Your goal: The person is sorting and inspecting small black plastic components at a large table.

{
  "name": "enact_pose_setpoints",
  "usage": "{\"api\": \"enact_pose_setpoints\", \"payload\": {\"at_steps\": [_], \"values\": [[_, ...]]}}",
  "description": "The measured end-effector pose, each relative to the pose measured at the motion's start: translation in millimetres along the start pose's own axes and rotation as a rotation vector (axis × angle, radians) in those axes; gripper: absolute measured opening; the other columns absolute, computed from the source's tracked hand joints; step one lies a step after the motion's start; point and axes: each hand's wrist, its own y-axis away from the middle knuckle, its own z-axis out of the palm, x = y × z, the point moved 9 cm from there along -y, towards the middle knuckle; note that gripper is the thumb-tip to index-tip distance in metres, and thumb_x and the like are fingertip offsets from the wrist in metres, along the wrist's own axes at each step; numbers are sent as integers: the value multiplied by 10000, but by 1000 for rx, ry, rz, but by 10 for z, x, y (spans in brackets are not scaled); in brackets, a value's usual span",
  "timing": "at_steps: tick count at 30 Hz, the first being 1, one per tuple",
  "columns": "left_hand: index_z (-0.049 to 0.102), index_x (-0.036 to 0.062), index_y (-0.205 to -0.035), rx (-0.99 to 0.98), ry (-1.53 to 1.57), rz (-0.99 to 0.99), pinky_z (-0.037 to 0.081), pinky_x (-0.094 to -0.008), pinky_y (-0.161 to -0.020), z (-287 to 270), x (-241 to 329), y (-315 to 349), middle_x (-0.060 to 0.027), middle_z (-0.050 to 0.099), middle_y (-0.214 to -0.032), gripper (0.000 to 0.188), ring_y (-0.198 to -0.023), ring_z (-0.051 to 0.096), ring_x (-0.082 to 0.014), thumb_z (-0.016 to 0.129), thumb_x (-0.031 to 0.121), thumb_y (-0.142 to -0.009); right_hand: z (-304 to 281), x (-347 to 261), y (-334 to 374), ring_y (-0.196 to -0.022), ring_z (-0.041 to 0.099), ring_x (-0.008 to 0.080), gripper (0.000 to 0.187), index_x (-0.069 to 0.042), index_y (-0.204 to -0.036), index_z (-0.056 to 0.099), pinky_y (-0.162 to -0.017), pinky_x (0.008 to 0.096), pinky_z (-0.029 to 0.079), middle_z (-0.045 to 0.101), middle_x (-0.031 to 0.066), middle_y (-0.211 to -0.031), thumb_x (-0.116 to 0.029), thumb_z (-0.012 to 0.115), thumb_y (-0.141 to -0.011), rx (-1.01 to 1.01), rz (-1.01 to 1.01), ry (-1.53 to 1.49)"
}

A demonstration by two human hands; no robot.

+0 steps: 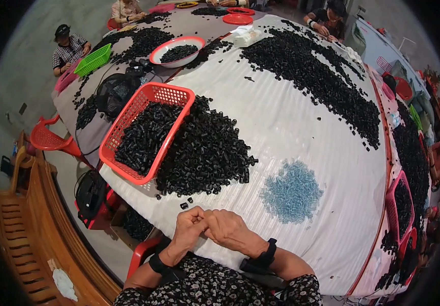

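the white-covered desk (pixel 281 122) has open cloth between the far spread of black pieces (pixel 322 76) and the near black heap (pixel 204 153). against that heap, by the left edge, stands a red basket (pixel 181 95); blue pieces (pixel 292 193) lie to the right. at the near edge, left hand (pixel 189 227) and right hand (pixel 231 232) meet, fingers curled; i can't tell what they grip. loose black bits (pixel 183 205) lie just ahead.

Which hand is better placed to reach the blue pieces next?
Probably the right hand: the blue pieces lie on its side. The left hand is farther from them, nearer the red basket. The hands are together, so they may need to part first.
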Motion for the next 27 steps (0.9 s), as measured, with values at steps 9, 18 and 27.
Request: {"api": "enact_pose_setpoints", "payload": {"at_steps": [9, 18, 27], "values": [[537, 20, -754, -18, -144, -11, 376, -184, -541, 19, 56, 2, 36, 510, -701, 110, -615, 443, -32, 613, 22, -833, 29, 14, 44, -631, 547, 186, 356, 28, -989, 508, -539, 286, 481, 480, 67, -712, -145, 643, -708, 62, -31, -24], [604, -33, -1018, 41, -156, 84, 500, -223, -612, -182, 563, 20, -64, 640, -765, 170, -657, 603, -98, 571, -8, -853, -511, 753, 99, -725, 587, 347, 182, -45, -964, 559, -626, 403, 472, 581, 145, -866, -127, 615, -811, 40, 484, -217], [597, -26, -944, 254, -344, 438, 462, -204, -584, -792, 1563, -163, -38, 609, -741, 101, -635, 561, -71, 585, 25, -858, -526, 1074, 318, -700, 536, 356, 70, -51, -814, 529, -602, 425, 435, 508, 138, -759, -75, 591, -795, -107, 471, 232]]}}
